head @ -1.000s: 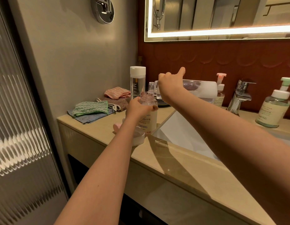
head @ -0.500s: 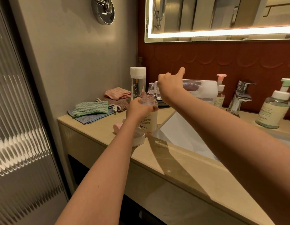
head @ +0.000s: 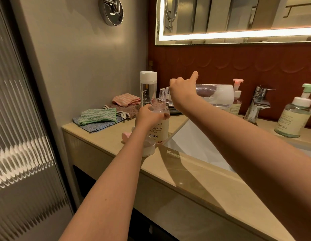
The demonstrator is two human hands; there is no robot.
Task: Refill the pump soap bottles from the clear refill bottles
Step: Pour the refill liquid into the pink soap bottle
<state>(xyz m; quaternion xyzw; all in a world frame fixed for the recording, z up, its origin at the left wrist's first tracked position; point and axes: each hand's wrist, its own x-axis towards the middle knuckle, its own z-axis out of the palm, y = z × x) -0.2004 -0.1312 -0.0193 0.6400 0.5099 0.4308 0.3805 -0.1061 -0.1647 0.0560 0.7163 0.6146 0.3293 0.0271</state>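
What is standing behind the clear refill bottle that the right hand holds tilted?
A pump bottle with a pink pump stands behind its bottom end; only the pump and part of the label show. The refill bottle and the right hand cover the rest of that spot.

"YAPING" is printed in dark capitals low on the label of the open soap bottle (head: 160, 131) gripped by the left hand (head: 147, 115); above it "UDS" and a line of Chinese characters are seen, the rest being covered; "MY B" is read vertically on the tall clear bottle (head: 148, 94); "APING" is shown on the green-pump bottle (head: 293, 119), its finer print being too small to be read
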